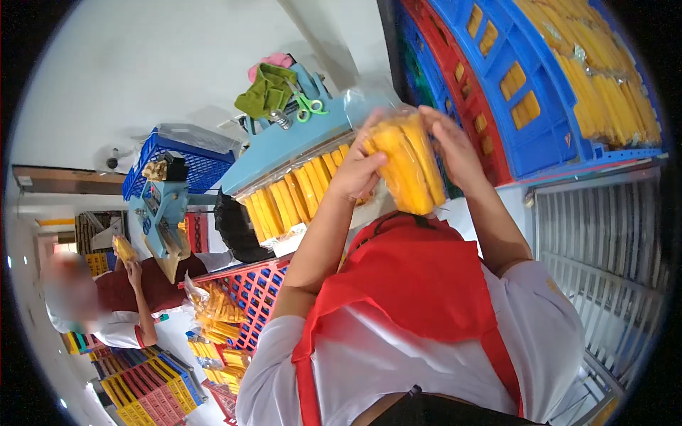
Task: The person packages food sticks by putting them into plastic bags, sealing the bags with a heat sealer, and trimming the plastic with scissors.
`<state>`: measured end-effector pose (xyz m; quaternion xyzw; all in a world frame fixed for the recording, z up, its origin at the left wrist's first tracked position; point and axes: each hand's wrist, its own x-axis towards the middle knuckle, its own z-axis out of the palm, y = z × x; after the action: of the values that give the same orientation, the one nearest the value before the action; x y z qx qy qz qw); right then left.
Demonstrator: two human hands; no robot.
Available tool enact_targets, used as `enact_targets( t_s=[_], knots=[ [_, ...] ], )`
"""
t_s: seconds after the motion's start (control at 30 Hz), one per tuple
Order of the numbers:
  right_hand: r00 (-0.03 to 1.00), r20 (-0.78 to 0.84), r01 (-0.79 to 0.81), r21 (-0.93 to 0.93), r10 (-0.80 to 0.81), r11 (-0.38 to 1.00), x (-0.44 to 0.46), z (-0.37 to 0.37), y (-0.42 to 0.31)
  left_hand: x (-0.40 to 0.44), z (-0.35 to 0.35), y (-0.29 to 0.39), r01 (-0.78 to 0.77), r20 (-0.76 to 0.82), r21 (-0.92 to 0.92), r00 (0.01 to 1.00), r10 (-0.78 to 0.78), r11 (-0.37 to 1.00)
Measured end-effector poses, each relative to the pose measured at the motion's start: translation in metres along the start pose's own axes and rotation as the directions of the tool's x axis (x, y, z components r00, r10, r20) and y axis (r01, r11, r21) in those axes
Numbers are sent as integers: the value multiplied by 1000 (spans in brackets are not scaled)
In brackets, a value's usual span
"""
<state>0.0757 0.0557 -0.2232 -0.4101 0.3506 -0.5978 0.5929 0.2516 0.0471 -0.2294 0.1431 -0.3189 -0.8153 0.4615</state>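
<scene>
A clear plastic bag of yellow sticks (408, 167) is held up in front of the red apron. My left hand (364, 165) grips its left side, with the thumb across the front and the other fingers partly hidden behind. At the bag's upper right edge is my right hand (455, 148), its fingers extended and slightly apart, fingertips close against the plastic. Whether they touch it is unclear. Beyond my left forearm, a row of bagged yellow sticks (291, 201) lies along a light-blue machine (284, 151).
Green scissors (310, 106) and a green cloth (266, 91) rest on the machine. Blue crates (529, 145) and a red crate (465, 78) stand at right. A red basket (259, 287) and loose yellow packs (224, 319) are lower left. A co-worker (128, 291) holds a yellow pack.
</scene>
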Motion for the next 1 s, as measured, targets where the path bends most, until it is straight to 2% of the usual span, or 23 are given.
enact_targets(
  t_s=[0.03, 0.07, 0.1, 0.13, 0.17, 0.2, 0.27, 0.3, 0.33, 0.37, 0.4, 0.47, 0.5, 0.53, 0.6, 0.63, 0.67, 0.7, 0.73, 0.8, 0.87, 0.97, 1.0],
  knots=[
    [969, 116, -238, 206, 217, 949, -3, 3, 7, 1, -2, 4, -44, -12, -9, 999, 44, 999],
    [878, 272, -473, 360, 395, 804, -4, 6, 14, 4, -5, 7, -63, -7, -1, 998, 63, 998],
    [836, 381, -545, 491, 395, 680, 0, 10, 21, 11, -7, 11, -113, -174, 223, 973, 154, 968],
    [833, 397, -545, 477, 385, 689, 7, 18, 27, 15, -8, 15, -122, -312, 437, 908, 278, 891],
    [903, 335, -410, 478, 270, 777, 16, 32, 29, 13, -2, 24, -83, -374, 546, 867, 331, 834],
    [951, 275, -262, 473, 142, 841, 24, 42, 29, 11, 4, 33, -106, -363, 556, 861, 355, 824],
    [951, 305, -189, 428, 55, 884, 42, 55, 25, 6, 15, 51, -182, -223, 654, 881, 418, 735],
    [962, 272, -94, 310, 7, 946, 49, 63, 22, 8, 9, 54, -233, -166, 744, 843, 512, 626],
    [969, 244, 2, 184, -47, 983, 55, 71, 20, 9, 2, 62, -246, -158, 754, 831, 533, 609],
    [949, 282, 95, 164, -139, 982, 69, 78, 19, 12, 1, 75, -171, -70, 936, 766, 639, 308],
    [942, 300, 102, 169, -150, 980, 78, 83, 17, 13, 1, 84, -50, 50, 999, 707, 705, -20],
    [929, 282, 224, 81, -238, 971, 92, 93, 16, 19, -2, 93, -70, 68, 997, 656, 752, -30],
    [938, 254, 242, 5, -235, 970, 97, 95, 20, 24, -11, 94, -55, -25, 995, 691, 722, 87],
    [933, 265, 250, 9, -244, 968, 105, 93, 30, 29, -21, 94, -37, -114, 978, 724, 680, 203],
    [884, 164, 465, -400, -437, 790, 113, 90, 46, 32, -27, 90, -70, -82, 980, 713, 697, 187],
    [868, 156, 483, -488, -472, 727, 109, 87, 47, 31, -28, 86, -21, -95, 986, 733, 674, 163],
    [865, 157, 487, -488, -476, 724, 106, 86, 44, 31, -31, 82, 26, -111, 990, 752, 650, 138],
    [872, 169, 479, -494, -460, 725, 104, 85, 41, 33, -36, 80, 12, -25, 1000, 689, 724, 23],
    [878, 179, 469, -500, -443, 728, 104, 84, 39, 36, -41, 79, 8, -21, 1000, 690, 723, 21],
    [870, 146, 469, -538, -470, 701, 113, 84, 36, 34, -26, 86, 106, 31, 986, 641, 767, -128],
    [857, 112, 467, -577, -502, 670, 121, 86, 27, 36, -13, 91, 134, 4, 985, 624, 782, -111],
    [892, 148, 430, -562, -426, 706, 126, 93, 9, 43, -3, 103, 178, -20, 978, 582, 813, -104],
    [828, 172, 527, -563, -533, 637, 128, 96, 7, 44, -1, 107, 201, -21, 973, 557, 830, -110]
  ],
)
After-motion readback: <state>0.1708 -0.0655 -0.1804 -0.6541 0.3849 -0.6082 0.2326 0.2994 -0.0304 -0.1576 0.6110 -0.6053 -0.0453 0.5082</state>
